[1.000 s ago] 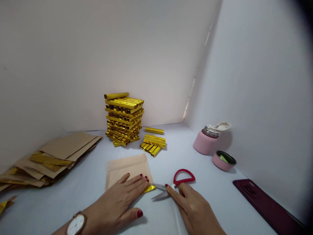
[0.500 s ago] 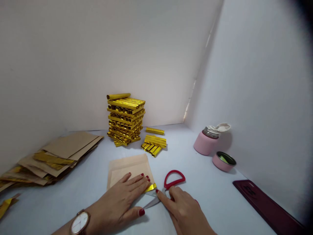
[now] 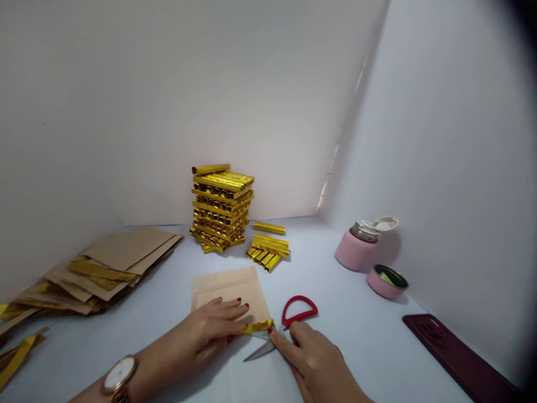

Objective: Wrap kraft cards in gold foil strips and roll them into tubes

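A tan sheet of paper with a gold side lies in front of me. Its near edge is folded up into a narrow gold strip. My left hand, wearing a watch, rests over the paper, with curled fingers and thumb closed at the strip's left part. My right hand is closed over a pair of scissors with red handles, one finger reaching to the strip's right end. The blades stand apart and point left, under and beside the strip. My right palm hides the lower handle.
A stack of gold paper sticks rises at the back, with several loose sticks beside it. Tan and gold sheets are piled left. At right are a pink flask, a pink lid and a dark red phone.
My left hand has drawn back to the left, its thumb and fingers coming together at the fold. More of the gold strip shows. The view has shifted slightly.
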A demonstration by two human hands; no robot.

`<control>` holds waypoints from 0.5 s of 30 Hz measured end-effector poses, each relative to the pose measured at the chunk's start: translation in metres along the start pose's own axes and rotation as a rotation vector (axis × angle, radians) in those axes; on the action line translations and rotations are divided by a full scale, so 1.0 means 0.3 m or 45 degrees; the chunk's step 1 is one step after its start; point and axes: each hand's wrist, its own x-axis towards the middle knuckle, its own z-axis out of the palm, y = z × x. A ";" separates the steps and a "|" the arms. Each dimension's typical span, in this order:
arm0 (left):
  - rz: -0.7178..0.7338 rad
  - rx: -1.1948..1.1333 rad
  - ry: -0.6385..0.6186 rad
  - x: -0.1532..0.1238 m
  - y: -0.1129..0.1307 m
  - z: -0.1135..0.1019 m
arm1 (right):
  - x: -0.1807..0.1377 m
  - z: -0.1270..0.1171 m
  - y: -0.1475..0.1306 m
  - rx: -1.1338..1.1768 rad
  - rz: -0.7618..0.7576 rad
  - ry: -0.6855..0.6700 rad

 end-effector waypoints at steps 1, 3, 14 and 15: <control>0.016 0.043 -0.057 -0.012 0.004 -0.002 | 0.000 -0.002 0.000 0.000 -0.001 -0.008; 0.013 0.099 -0.138 -0.033 0.016 0.005 | 0.003 -0.011 0.003 0.020 0.018 -0.040; -0.042 0.227 -0.199 -0.011 0.059 0.004 | 0.016 0.006 0.030 -0.010 -0.016 -0.026; -0.022 0.230 -0.189 -0.009 0.055 0.000 | 0.014 0.012 0.031 -0.013 -0.027 -0.005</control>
